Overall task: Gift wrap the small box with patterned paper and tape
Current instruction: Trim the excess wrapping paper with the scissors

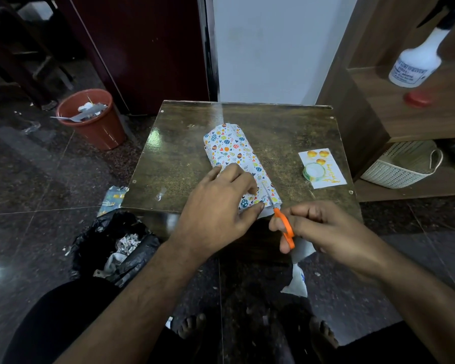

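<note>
While one left hand [216, 203] presses one wrapped box [238, 160], right hand [323, 227] grips one scissors [281, 222]

The box, fully covered in white egg-patterned paper [234, 151], lies lengthwise on the table, its near end at the front edge. A tape roll [313, 171] sits well right of it.

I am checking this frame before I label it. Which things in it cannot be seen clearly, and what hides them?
- The box: head view, fully covered by the patterned paper.
- Near end of the paper: under the left hand.
- Scissors: handles partly hidden by the right hand; the blades are thin, so how far open is unclear.
- Tape roll: too small to judge what remains.
- Spray bottle: label blurred, top dark.
</note>
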`<state>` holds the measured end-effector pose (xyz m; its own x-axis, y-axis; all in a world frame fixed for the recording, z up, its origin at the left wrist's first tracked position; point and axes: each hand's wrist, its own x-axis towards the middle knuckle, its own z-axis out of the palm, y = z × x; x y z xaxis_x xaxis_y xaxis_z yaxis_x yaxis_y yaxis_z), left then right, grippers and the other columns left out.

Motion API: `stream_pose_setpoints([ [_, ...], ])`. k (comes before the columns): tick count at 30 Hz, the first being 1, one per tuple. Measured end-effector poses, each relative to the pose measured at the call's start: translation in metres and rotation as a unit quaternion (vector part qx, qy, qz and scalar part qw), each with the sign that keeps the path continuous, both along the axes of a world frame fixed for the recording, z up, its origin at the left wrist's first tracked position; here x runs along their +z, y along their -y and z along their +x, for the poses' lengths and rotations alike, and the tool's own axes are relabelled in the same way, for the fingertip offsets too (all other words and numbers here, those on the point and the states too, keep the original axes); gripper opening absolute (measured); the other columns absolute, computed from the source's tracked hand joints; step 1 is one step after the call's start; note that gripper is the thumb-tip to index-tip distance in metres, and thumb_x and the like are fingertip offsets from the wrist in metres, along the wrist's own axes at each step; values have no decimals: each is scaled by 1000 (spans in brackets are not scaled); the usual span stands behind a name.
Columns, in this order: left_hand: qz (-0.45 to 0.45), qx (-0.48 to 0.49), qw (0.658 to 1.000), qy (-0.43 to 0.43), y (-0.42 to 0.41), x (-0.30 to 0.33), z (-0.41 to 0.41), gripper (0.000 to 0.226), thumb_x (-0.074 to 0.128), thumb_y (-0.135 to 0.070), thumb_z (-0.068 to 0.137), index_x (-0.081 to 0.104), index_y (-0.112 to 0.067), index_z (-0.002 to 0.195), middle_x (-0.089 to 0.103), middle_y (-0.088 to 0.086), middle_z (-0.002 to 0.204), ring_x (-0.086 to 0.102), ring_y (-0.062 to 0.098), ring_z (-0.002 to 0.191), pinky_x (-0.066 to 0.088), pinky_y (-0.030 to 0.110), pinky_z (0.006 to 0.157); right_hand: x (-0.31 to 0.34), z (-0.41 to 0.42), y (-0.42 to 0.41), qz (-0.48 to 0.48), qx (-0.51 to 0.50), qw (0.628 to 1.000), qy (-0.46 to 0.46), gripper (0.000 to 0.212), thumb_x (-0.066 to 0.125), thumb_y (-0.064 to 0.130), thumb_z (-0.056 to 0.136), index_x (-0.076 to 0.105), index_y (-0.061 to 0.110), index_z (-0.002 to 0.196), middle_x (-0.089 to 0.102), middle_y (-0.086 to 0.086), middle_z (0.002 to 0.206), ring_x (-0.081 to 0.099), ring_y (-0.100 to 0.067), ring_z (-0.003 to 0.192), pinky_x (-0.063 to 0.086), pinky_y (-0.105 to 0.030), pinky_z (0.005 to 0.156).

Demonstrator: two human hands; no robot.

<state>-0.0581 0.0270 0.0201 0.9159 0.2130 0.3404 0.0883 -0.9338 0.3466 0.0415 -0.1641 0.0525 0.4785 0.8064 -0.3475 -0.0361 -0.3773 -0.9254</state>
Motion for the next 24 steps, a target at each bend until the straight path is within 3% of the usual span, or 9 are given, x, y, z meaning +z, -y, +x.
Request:
stream_pose_setpoints([
  [2,22,-2,1000,10,3,-1,0,19,75,-33,84,68,-20,95,64,-3,93,63,20,88,50,39,94,1,3,1,-1,-3,1000,-1,24,61,8,98,73,-12,97,70,-14,69,50,5,40,40,-4,47],
  [7,57,26,998,24,10,-4,-1,17,84,-24,77,71,-22,88,64,-4,83,66,22,78,50,34,84,-3,4,-3,-15,13,1000,-1,22,63,14,98,76,-5,95,73,-9,69,55,5,50,40,-6,50],
  [10,57,20,998,33,10,-4,0,11,80,-22,78,71,-19,84,64,-2,80,67,24,75,42,30,84,-5,5,-4,-17,22,1000,1,23,65,17,97,77,-2,94,74,-8,70,56,4,53,38,-5,51],
  [12,60,23,998,26,11,-4,0,6,75,-24,80,71,-19,82,65,-2,79,68,25,75,45,32,75,-7,7,-3,-14,25,1000,-1,22,65,16,97,77,-1,95,74,-9,71,57,3,55,39,-5,52],
  [14,63,37,997,13,13,-3,-1,7,73,-27,83,70,-22,81,64,-4,79,68,23,73,46,30,56,-8,6,-2,-16,36,999,1,19,63,15,99,77,2,96,75,-10,73,63,-1,63,41,-5,60],
  [17,84,41,995,12,12,-4,-2,15,63,-34,88,70,-25,79,63,-7,78,67,19,65,31,23,49,-12,6,-3,-21,51,998,11,18,62,17,101,76,9,94,77,-10,77,68,-11,76,47,-17,77],
  [20,107,24,994,19,8,-5,-3,27,50,-36,91,70,-23,81,64,-5,79,66,20,60,34,25,43,-14,4,-5,-20,53,998,14,19,61,19,102,76,10,94,78,-8,79,69,-14,79,49,-30,83],
  [24,114,-7,993,19,-2,-4,-3,30,45,-37,91,70,-22,83,64,-4,81,67,22,60,45,31,40,-17,-3,-13,-11,43,999,6,20,60,16,102,75,3,97,78,-7,78,63,-2,69,41,-9,64],
])
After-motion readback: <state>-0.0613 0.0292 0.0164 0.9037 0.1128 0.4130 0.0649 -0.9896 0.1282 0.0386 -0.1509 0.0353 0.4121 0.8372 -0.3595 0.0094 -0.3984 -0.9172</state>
